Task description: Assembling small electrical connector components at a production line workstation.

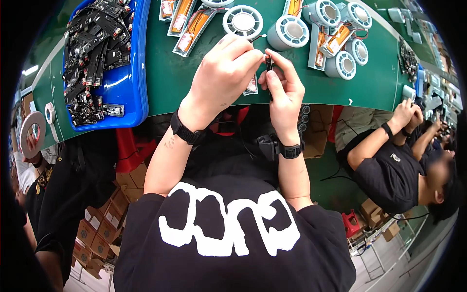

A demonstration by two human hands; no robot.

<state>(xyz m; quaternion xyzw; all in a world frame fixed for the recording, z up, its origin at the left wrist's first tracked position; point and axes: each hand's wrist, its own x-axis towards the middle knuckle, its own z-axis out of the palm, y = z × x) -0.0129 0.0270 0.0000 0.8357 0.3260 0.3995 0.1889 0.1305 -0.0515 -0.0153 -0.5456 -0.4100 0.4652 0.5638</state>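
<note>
My left hand (226,68) is closed in a pinch at the end of a small black circuit board (269,64). What its fingertips hold, if anything, is too small to make out. My right hand (286,85) grips the board upright between thumb and fingers, its tip touching near the left fingertips. Beneath the hands, partly covered, lies a pale tray piece (251,87). Just beyond sits a round light-blue housing with a slotted rim (242,21), and a thin wire with a small plug shows near it. Another round housing (289,33) stands beyond my right hand.
A blue bin (138,73) heaped with black circuit boards (99,44) stands at the left. Pale trays with orange batteries (194,30) lie at the far side. More housings and battery trays (335,41) cluster right. A co-worker's hands (407,116) are at the table's right edge.
</note>
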